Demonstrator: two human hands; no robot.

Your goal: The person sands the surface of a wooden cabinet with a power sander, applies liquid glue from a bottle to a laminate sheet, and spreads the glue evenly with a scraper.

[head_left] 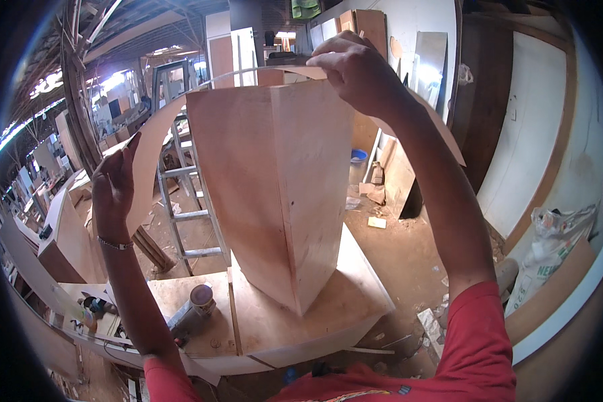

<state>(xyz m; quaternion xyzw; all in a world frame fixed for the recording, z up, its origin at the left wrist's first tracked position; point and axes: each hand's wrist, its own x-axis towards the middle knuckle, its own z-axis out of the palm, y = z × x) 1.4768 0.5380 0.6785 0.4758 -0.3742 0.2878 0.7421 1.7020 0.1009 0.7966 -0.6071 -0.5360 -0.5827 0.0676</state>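
While a thin, flexible veneer sheet (155, 144) arches over the top of a tall plywood box (281, 187), both raised hands hold it in its curve. The right hand (355, 70) grips the sheet at the box's upper edge, fingers curled and pressed together over the strip, pinching it against the thumb beneath. The left hand (114, 184) is set flat against the sheet's lower left stretch, fingers straight and close together, a metal bracelet (116, 244) on the wrist. The sheet bends from the left hand up across the box top and runs down again on the far right side. The box stands upright on a plywood workbench (355, 295), one corner edge facing the camera. On the bench to the left lies a small round tin (202, 296). Behind the box stands an aluminium ladder (184, 201) on the workshop's dirt floor (409, 248), with a white sack (556, 248) at the right.
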